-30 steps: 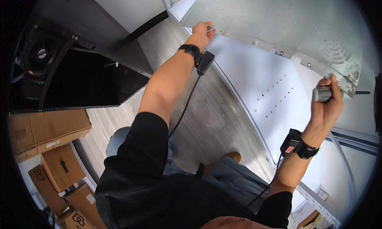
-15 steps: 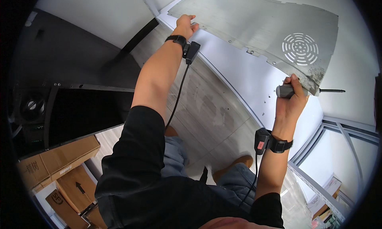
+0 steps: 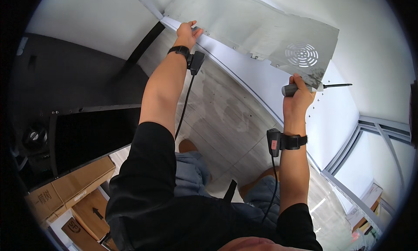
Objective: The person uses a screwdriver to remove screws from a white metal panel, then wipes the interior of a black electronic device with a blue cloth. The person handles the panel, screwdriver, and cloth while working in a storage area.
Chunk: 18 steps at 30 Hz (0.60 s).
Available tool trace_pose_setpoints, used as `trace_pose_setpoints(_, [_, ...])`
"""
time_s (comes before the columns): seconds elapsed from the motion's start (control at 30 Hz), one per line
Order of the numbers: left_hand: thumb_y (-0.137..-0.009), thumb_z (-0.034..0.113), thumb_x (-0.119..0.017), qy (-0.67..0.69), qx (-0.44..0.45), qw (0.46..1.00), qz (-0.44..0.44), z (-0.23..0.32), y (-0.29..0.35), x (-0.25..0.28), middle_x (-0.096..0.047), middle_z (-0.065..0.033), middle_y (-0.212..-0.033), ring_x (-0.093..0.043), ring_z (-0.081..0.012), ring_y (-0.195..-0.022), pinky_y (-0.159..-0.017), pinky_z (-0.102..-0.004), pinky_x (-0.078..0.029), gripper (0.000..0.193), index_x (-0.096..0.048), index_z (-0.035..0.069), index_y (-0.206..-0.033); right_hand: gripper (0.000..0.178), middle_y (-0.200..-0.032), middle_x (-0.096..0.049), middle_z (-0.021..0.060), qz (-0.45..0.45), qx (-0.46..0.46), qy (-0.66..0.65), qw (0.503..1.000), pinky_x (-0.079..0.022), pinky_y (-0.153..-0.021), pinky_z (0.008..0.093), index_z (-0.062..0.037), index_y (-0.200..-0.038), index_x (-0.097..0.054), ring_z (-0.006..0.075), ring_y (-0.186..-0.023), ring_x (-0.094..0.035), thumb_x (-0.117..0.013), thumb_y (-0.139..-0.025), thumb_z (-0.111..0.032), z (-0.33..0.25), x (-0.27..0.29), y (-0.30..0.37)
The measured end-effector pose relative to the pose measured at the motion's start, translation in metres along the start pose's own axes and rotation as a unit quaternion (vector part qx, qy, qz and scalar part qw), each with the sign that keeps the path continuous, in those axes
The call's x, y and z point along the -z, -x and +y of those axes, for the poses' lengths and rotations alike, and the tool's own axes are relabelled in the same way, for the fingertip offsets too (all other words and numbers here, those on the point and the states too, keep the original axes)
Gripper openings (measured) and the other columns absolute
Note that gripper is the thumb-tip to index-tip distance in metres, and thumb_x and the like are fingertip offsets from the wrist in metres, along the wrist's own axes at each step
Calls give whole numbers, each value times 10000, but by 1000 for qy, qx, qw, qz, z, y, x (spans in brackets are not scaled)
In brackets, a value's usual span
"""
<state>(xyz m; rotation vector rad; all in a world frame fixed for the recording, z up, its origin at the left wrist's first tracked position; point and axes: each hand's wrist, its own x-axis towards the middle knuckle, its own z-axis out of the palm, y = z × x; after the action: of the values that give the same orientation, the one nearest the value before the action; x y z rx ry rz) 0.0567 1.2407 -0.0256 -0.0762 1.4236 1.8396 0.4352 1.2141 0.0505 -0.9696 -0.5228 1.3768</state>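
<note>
Left grip (image 3: 190,32) and right grip (image 3: 298,94): two are counted | metal sheet (image 3: 257,28): one is counted | screwdriver (image 3: 289,90): one is seen | wristbands (image 3: 294,141): two are seen | small black boxes (image 3: 197,62): two are counted | thin cables (image 3: 185,103): two are seen | shoes (image 3: 187,145): two are noted | fan (image 3: 35,137): one is noted | cardboard boxes (image 3: 87,171): at least three are made out

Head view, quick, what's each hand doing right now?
Left hand: closed on the gray metal panel's edge.
Right hand: closed, holding a gray-handled screwdriver and the panel's corner.
</note>
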Motion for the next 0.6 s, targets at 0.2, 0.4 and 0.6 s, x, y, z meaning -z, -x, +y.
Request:
trace_pose_setpoints(0.2, [-934,176,-568,-145,-5,987,64,-6,-22,16,-587,-52,-991,-545,-173,-878,-798,-346,-495,193,-723,95,-1017,412,-1041,-575,93,-9,9,-23,1000,-555,-763,346,-31,-1135,-528,213,-888,-595,-631,-787,164,12,-5,-3])
trace_pose_setpoints(0.4, [-928,171,-587,-242,-59,966,-64,3,17,2,-622,15,-897,-563,-109,-812,-769,-260,-478,193,-722,86,-1036,469,-1054,-584,118,26,-1,-22,999,-577,-739,350,-17,-1191,-482,217,-867,-613,-642,-783,149,21,4,-15])
trace_pose_setpoints(0.6, [-944,171,-631,-313,-64,927,-195,5,80,-24,-656,0,-916,-592,-83,-838,-772,-217,-479,238,-682,25,-1125,414,-1016,-592,133,64,-42,-23,997,-584,-708,337,7,-1105,-480,221,-839,-623,-682,-764,123,30,7,-13])
